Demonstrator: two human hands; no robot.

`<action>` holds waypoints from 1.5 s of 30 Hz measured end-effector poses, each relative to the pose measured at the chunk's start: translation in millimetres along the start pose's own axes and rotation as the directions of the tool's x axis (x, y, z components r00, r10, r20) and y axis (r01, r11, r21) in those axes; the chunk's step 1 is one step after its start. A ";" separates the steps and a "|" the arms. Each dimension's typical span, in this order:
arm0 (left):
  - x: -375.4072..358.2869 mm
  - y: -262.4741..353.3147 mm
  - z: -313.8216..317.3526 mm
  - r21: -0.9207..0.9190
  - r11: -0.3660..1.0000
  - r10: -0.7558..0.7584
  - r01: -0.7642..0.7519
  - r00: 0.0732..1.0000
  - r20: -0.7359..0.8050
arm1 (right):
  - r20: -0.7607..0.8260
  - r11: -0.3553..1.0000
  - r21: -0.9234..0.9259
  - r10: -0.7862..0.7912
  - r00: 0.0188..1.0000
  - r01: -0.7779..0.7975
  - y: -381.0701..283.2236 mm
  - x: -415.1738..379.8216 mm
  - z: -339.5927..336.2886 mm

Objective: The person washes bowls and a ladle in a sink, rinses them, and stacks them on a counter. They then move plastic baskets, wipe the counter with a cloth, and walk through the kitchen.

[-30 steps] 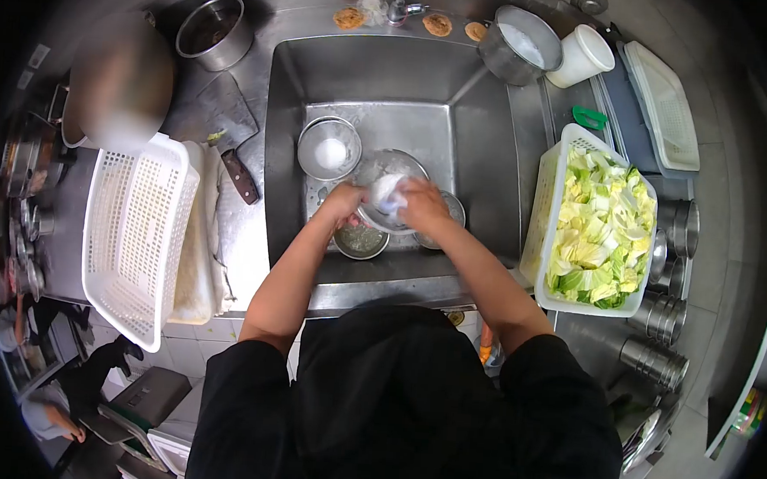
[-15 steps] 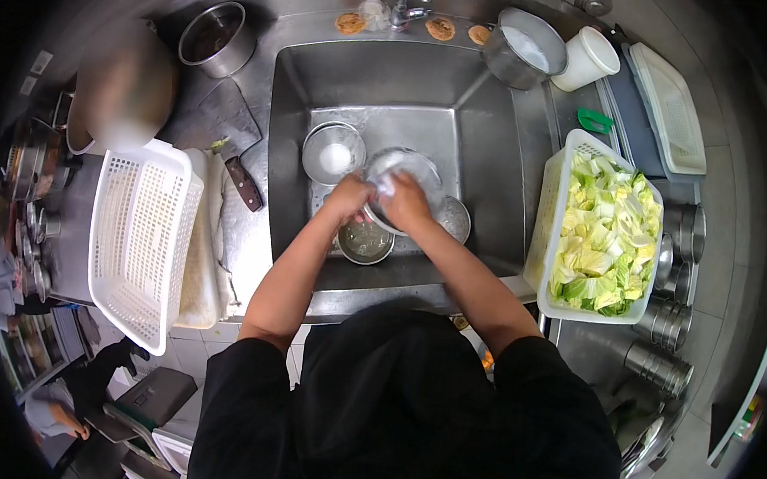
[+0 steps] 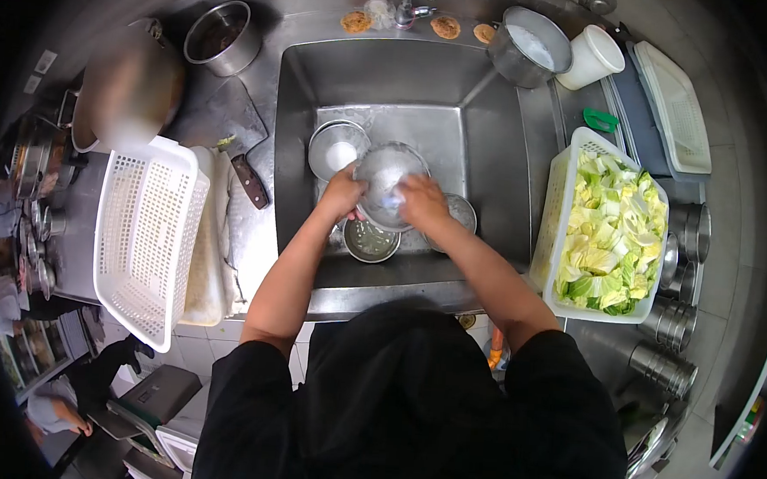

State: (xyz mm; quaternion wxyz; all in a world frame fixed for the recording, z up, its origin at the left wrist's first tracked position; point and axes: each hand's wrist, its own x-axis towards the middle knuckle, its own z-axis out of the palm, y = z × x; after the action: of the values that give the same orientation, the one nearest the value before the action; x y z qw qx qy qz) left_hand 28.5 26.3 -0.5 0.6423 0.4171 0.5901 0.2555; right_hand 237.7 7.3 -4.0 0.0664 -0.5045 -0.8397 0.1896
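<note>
Over the sink [image 3: 379,73], a round metal bowl [image 3: 391,164] is tipped towards me, its inside wet and whitish. My left hand [image 3: 342,195] grips its left rim, thumb and fingers closed round the edge. Inside the bowl my right hand [image 3: 424,202] is curled, slightly blurred, pressing a pale, bluish-white wad [image 3: 393,197] on the metal; I cannot tell what kind of wad it is. Below, a metal bowl [image 3: 371,243] holds cloudy water. Another metal bowl [image 3: 321,143], with something white in it, sits at upper left, and a third [image 3: 462,216] lies partly behind my right forearm.
A white basket of cut cabbage [image 3: 611,230] stands right of the sink. On the left are a white perforated basket [image 3: 145,236] and a wooden-handled knife [image 3: 249,181]. A faucet [image 3: 407,13], a metal pot [image 3: 531,48] and a white tub [image 3: 592,58] line the back.
The bowl in my hands has turned to show more of its inside. My right hand has shifted slightly right and down within it; my left hand still holds the rim.
</note>
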 end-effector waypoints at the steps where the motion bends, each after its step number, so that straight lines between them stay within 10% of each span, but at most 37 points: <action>1: 2.0 -1.6 1.7 0.028 1.000 0.002 -0.002 1.000 0.028 | -0.005 1.000 -0.003 0.003 1.000 -0.003 2.1 7.4 -3.1; 5: -11.4 21.5 11.2 -0.019 0.999 -0.034 0.035 0.997 0.073 | -0.199 0.981 0.029 0.192 0.961 -0.190 -23.0 23.7 6.4; 7: -3.8 16.2 0.5 -0.054 0.998 -0.030 0.032 0.999 0.020 | -0.155 0.924 0.348 0.222 0.962 -0.158 -34.9 15.3 25.2; 13: -7.6 -2.1 -1.5 -0.044 0.999 -0.026 0.027 0.999 0.041 | 0.214 0.979 -0.176 0.136 0.967 -0.099 -5.9 13.3 -12.9; 17: -7.6 11.0 -3.2 -0.032 0.999 -0.025 0.027 0.997 0.069 | -0.121 0.962 0.069 0.271 0.955 -0.264 -32.5 17.7 24.5; 21: -1.0 -5.4 -24.6 -0.022 0.999 -0.022 0.024 0.998 0.054 | 0.291 0.979 0.176 0.044 0.956 -0.099 -25.3 0.7 1.9; 25: -2.9 6.6 -23.4 0.147 0.978 -0.171 0.149 0.973 0.153 | 0.013 0.982 -0.170 0.085 0.996 -0.082 -12.8 23.9 -21.8; 29: 0.5 19.7 -19.3 0.347 0.931 -0.218 0.116 0.937 0.272 | -0.192 0.942 -0.078 -0.335 0.923 0.326 -19.0 49.4 -29.5; 33: -4.3 2.6 -21.0 0.050 0.999 -0.021 0.018 0.998 0.055 | -0.050 0.967 0.075 0.248 0.967 -0.244 16.3 57.2 -5.3; 35: 7.8 -18.1 -7.9 -0.160 0.963 0.156 -0.217 0.932 -0.327 | 0.051 0.679 0.349 0.675 0.736 -0.646 29.9 51.4 32.4; 39: 34.5 -42.5 -2.2 -0.406 0.907 -0.109 -0.112 0.869 -0.482 | 0.236 0.587 0.350 0.699 0.675 -0.730 13.4 35.5 73.7; 45: 85.0 -95.9 -13.2 -0.704 0.710 -0.343 0.000 0.874 -0.345 | 0.029 0.679 0.411 0.657 0.754 -0.608 36.5 58.8 8.5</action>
State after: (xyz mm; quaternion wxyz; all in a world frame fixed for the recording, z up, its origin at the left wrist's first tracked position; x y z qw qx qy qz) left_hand 14.7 49.1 -126.5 0.6160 0.0207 0.6231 0.4815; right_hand 236.8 71.7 -30.6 0.1478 -0.7497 -0.5510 0.3354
